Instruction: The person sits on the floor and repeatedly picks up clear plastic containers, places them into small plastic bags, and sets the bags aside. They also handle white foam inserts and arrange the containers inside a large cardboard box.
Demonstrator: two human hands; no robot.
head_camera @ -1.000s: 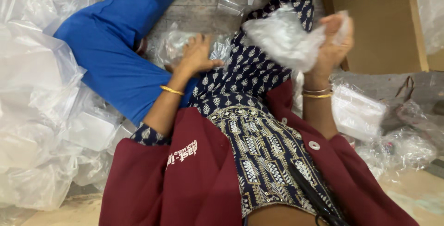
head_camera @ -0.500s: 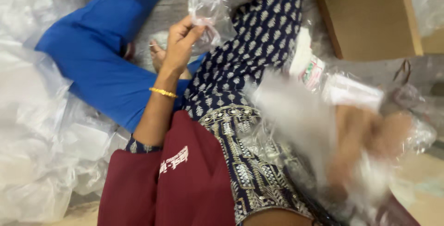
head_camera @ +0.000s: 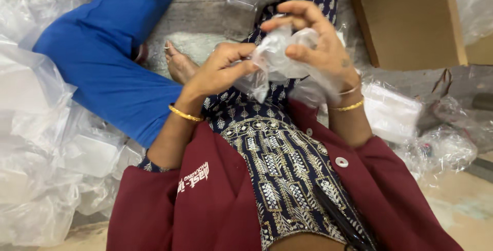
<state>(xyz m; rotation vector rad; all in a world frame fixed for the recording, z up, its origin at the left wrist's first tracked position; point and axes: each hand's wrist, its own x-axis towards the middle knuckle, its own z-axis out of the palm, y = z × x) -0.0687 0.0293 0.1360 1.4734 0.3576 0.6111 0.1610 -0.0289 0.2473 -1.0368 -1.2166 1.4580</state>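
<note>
Clear plastic bag (head_camera: 280, 58), crumpled, held up in both hands over the lap, a little above frame centre. Judged very light, limp and without any stiffness of its own; the film looks slick and glossy, so it likely slides between fingertips unless pinched. Not fragile in the breaking sense, but thin enough to tear or stretch if pulled hard. Best hold, by my reading: pinch at an edge or fold, thumb against forefinger, one hand each side to spread it.

Left hand (head_camera: 218, 71) sits at 9 o'clock of the bag, fingers curled in, thumb and forefinger closed on the lower left fold. Right hand (head_camera: 318, 45) sits at 3 o'clock and arches over the top, fingers partly spread, thumb and fingertips closed lightly on the upper bunch. Both hands grip the same bag; neither is clenched tight.

Look of it: translucent, whitish where the folds stack, wrinkled all over, with a loose tail hanging toward 6 o'clock over the patterned navy dress (head_camera: 277, 163). Whether anything is inside I cannot tell.

Around: gold bangles at both wrists, maroon jacket (head_camera: 205, 205) open at the front, blue trouser leg (head_camera: 108, 66) toward 10 o'clock, heaps of clear plastic packets (head_camera: 46, 143) at 9 o'clock, more packets (head_camera: 395, 112) at 3 o'clock, cardboard box (head_camera: 411, 20) at 1 o'clock.
</note>
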